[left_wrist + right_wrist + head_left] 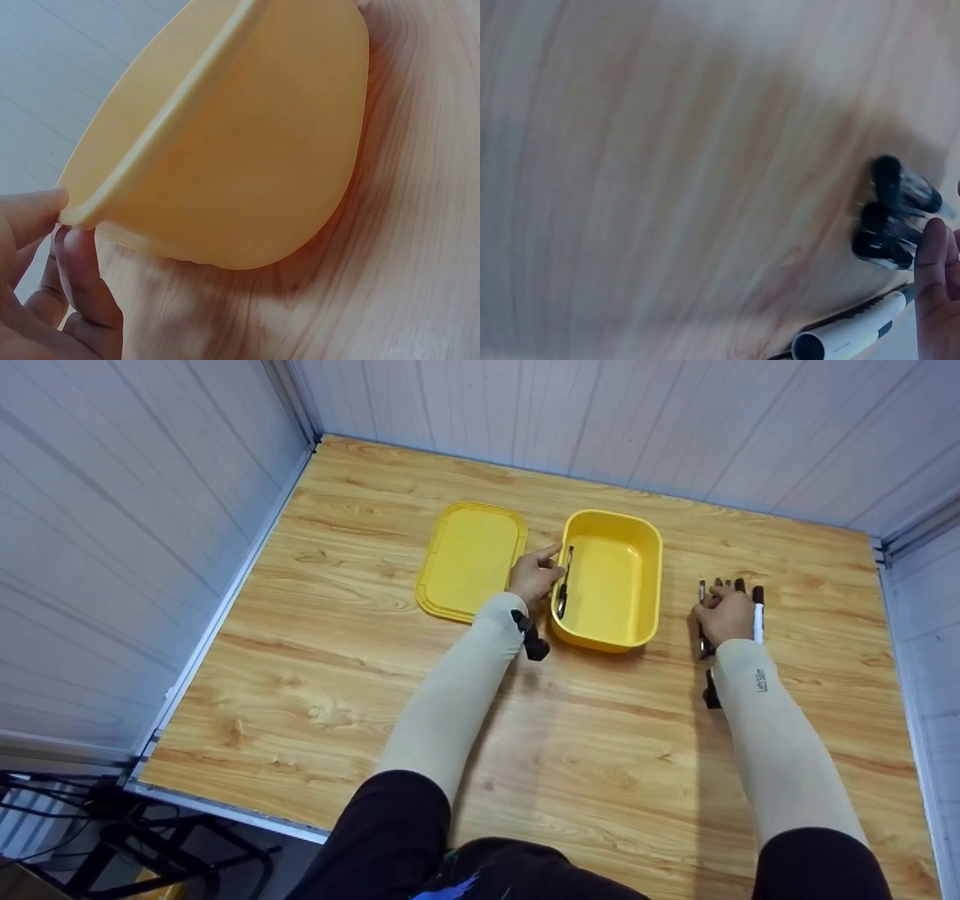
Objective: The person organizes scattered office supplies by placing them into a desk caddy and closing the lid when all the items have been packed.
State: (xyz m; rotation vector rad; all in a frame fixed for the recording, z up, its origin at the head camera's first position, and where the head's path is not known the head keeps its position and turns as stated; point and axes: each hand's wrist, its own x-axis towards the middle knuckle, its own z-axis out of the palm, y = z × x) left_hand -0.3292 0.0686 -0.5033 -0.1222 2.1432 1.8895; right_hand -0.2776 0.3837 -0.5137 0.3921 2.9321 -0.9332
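My left hand (534, 576) pinches the left rim of a deep yellow plastic box (611, 639); in the left wrist view its thumb lies on top of the rim and bent fingers (82, 262) are under it. Inside the box a black pen (562, 598) lies along the left wall. At the right my right hand (726, 615) reaches over a row of dark pens (885, 247), its fingers bent down among them and partly hiding them. Whether it grips one I cannot tell. A white marker with a black cap (758, 604) lies just right of this hand.
A flat yellow lid (474, 556) lies left of the box, partly under my left wrist. Everything rests on a wood-grain table (330, 690) with pale panel walls (600, 420) at the back and both sides. Black cables and a metal frame (157, 840) are below the left front edge.
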